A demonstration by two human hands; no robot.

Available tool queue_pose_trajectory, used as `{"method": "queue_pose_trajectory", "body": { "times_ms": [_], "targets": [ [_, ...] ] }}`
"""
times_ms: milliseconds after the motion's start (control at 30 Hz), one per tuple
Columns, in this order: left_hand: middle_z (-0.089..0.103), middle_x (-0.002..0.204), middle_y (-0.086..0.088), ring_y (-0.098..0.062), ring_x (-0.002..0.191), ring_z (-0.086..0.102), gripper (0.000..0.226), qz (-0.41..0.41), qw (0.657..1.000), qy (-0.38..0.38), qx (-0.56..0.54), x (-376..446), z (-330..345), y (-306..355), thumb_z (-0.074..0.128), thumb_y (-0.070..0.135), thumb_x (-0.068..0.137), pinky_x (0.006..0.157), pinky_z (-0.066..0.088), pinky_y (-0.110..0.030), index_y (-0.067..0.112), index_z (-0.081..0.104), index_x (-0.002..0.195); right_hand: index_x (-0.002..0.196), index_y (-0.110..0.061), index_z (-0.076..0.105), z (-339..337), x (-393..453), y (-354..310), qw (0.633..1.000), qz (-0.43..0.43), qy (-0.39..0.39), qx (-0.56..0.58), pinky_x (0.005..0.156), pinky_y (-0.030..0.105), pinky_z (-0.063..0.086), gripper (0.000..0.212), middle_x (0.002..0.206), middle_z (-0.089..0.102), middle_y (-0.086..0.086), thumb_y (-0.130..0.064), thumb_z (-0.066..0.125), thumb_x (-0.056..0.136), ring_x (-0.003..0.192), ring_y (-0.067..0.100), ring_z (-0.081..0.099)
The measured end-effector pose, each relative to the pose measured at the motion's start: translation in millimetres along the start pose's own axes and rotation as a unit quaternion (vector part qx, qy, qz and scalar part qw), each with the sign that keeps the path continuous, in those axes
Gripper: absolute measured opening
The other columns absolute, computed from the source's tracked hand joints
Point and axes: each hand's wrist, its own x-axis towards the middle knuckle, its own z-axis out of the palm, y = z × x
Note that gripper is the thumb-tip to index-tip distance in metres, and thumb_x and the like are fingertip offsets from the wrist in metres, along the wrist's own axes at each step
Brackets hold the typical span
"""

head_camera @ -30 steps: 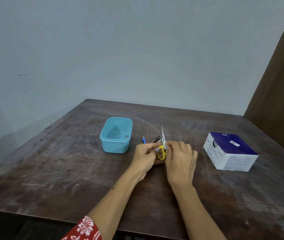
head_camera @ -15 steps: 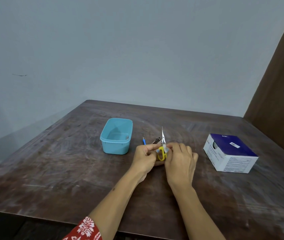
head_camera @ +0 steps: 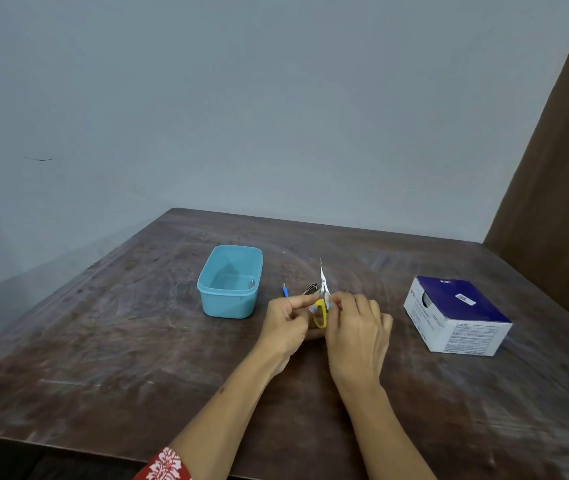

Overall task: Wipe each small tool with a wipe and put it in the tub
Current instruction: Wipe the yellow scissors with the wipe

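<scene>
One head-worn wide-angle view, looking forward and down from the near edge of the dark brown wooden tabletop (head_camera: 109, 348).

The camera sits above and behind the two bare forearms, which enter from the bottom edge and meet low of centre, so the left hand (head_camera: 288, 322) and right hand (head_camera: 357, 332) appear close. It faces the far corner, where the pale grey wall (head_camera: 276, 98) fills the whole upper half and a brown wooden panel (head_camera: 560, 188) slants down the right side. The light blue plastic tub (head_camera: 229, 282) lies left of centre, the purple-and-white cardboard box (head_camera: 456, 317) further right. No second view overlaps.
</scene>
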Motion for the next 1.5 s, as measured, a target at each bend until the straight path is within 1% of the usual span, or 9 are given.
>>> {"method": "queue_pose_trajectory", "body": {
  "times_ms": [233,433,700,867,1067,1167,1300,1400,1500],
  "targets": [
    [0.071,0.087,-0.009,-0.009,0.072,0.069,0.028,0.009,1.000,0.009,-0.004,1,-1,-1,0.045,-0.009,0.092,0.060,0.056,-0.020,-0.002,0.064,0.110,0.080,-0.018,0.067,1,-1,0,0.999,-0.037,-0.003,0.025,0.067,0.033,0.030,0.028,0.072,0.063,-0.001,-0.028,0.041,0.084,0.066,0.022,0.057],
    [0.071,0.096,-0.011,-0.014,0.079,0.068,0.026,0.003,0.999,0.042,-0.004,6,-4,-2,0.048,-0.003,0.093,0.062,0.054,-0.021,0.005,0.065,0.110,0.064,-0.020,0.063,-1,-4,0,0.997,-0.042,-0.020,0.061,0.066,0.031,0.027,0.010,0.058,0.061,-0.006,-0.026,0.060,0.070,0.056,0.019,0.056],
    [0.071,0.095,-0.015,-0.016,0.080,0.069,0.029,0.009,1.000,0.017,0.004,2,0,-1,0.045,-0.008,0.092,0.076,0.059,-0.031,0.001,0.064,0.112,0.080,-0.016,0.068,-5,3,1,0.999,-0.015,0.030,0.040,0.067,0.034,0.034,0.026,0.072,0.064,0.001,-0.028,0.044,0.085,0.067,0.023,0.057],
    [0.070,0.092,-0.012,-0.011,0.076,0.069,0.028,0.017,1.000,0.005,0.003,0,0,0,0.045,-0.007,0.092,0.070,0.059,-0.026,-0.001,0.063,0.112,0.080,-0.013,0.068,-4,1,5,0.998,0.051,0.010,0.021,0.064,0.039,0.042,0.003,0.071,0.064,0.006,-0.014,0.070,0.078,0.068,0.028,0.058],
    [0.071,0.099,-0.012,-0.019,0.089,0.069,0.029,0.013,1.000,0.001,0.008,0,-1,1,0.046,-0.007,0.092,0.078,0.059,-0.032,0.003,0.064,0.112,0.085,-0.016,0.070,-6,2,1,0.999,0.000,0.026,0.020,0.066,0.035,0.035,0.021,0.075,0.064,0.002,-0.025,0.051,0.085,0.069,0.024,0.057],
    [0.070,0.096,-0.016,-0.018,0.084,0.068,0.026,0.020,1.000,0.010,-0.002,0,-1,1,0.047,-0.005,0.092,0.077,0.059,-0.032,-0.002,0.063,0.113,0.079,-0.014,0.069,-9,1,2,0.997,0.073,-0.009,0.035,0.065,0.037,0.040,0.003,0.070,0.065,0.005,-0.013,0.071,0.076,0.067,0.029,0.059],
    [0.070,0.102,-0.020,-0.025,0.093,0.068,0.026,0.020,0.999,0.026,-0.003,3,-2,-1,0.051,-0.003,0.091,0.082,0.057,-0.038,-0.002,0.063,0.114,0.074,-0.020,0.069,-14,1,1,0.979,0.147,-0.143,0.018,0.074,0.035,0.031,0.009,0.072,0.067,0.000,-0.023,0.062,0.079,0.077,0.024,0.060],
    [0.070,0.102,-0.018,-0.023,0.091,0.067,0.025,0.019,0.999,0.032,-0.008,3,-2,0,0.051,-0.003,0.091,0.082,0.057,-0.037,-0.002,0.064,0.112,0.067,-0.020,0.070,-15,1,0,0.989,0.116,-0.067,0.066,0.069,0.034,0.033,0.005,0.064,0.066,-0.002,-0.020,0.069,0.072,0.066,0.022,0.060],
    [0.071,0.095,-0.016,-0.020,0.083,0.068,0.024,0.008,0.999,0.022,-0.023,2,-1,0,0.051,-0.006,0.089,0.075,0.059,-0.030,-0.002,0.066,0.108,0.075,-0.020,0.071,-10,1,-2,0.994,0.031,0.001,0.104,0.066,0.033,0.033,0.016,0.069,0.066,-0.003,-0.025,0.056,0.077,0.064,0.020,0.058]
  ]
}}
